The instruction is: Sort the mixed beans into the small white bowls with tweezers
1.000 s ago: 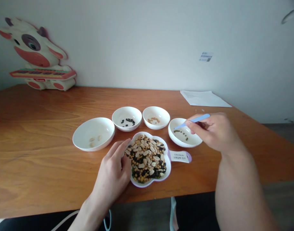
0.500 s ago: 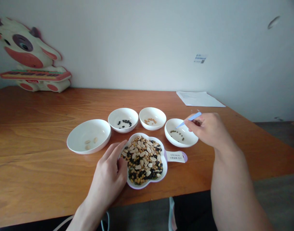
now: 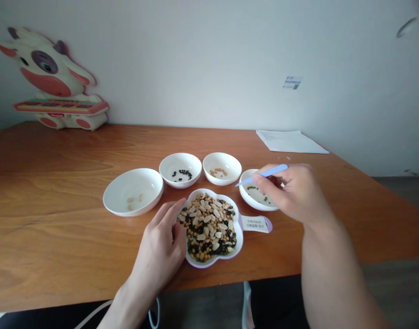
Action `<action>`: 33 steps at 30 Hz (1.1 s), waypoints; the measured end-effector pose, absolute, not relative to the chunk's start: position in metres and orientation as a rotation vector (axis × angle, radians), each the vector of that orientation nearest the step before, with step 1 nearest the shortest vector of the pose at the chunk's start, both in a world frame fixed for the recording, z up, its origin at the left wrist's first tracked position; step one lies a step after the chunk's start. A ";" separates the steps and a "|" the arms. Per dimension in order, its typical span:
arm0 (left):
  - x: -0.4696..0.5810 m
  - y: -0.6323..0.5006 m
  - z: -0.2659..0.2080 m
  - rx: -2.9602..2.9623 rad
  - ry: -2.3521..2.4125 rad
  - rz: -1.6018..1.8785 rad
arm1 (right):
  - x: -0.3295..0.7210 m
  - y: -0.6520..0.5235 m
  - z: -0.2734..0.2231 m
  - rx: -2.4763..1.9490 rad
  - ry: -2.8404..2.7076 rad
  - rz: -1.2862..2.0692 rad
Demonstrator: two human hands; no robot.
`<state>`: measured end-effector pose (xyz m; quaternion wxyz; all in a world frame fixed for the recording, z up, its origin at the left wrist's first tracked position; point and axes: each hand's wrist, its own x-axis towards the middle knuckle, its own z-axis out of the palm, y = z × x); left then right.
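My left hand grips the left rim of a white and lilac flower-shaped dish, which has a labelled handle. Mixed peanuts, yellow beans, black beans and small green beans fill the dish. My right hand pinches blue tweezers, their tip pointing left, above the near-left rim of the right bowl. Some green beans lie in that bowl, partly hidden by my hand. I cannot make out anything between the tweezer tips.
Behind the dish stand a bowl with black beans and a bowl with yellow beans. A larger bowl at left holds a few peanuts. Paper sheets and a cow toy keyboard are by the wall.
The tweezers have moved from inside the green-bean bowl to its left rim, nearer the dish. My left hand keeps its hold on the dish. The whole view has shifted slightly.
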<state>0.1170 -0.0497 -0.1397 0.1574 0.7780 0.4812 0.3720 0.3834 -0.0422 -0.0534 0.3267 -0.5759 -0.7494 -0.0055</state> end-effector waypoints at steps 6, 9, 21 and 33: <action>0.119 -0.049 -0.140 2.216 1.366 1.085 | 0.321 -0.045 -0.070 -0.913 -2.206 0.350; 0.119 -0.049 -0.140 2.199 1.356 1.094 | 0.305 -0.043 -0.082 -0.887 -2.301 0.438; 0.119 -0.051 -0.139 2.162 1.381 1.084 | 0.308 -0.041 -0.089 -0.951 -2.398 0.496; 0.118 -0.051 -0.140 2.170 1.371 1.091 | 0.307 -0.041 -0.090 -0.926 -2.388 0.518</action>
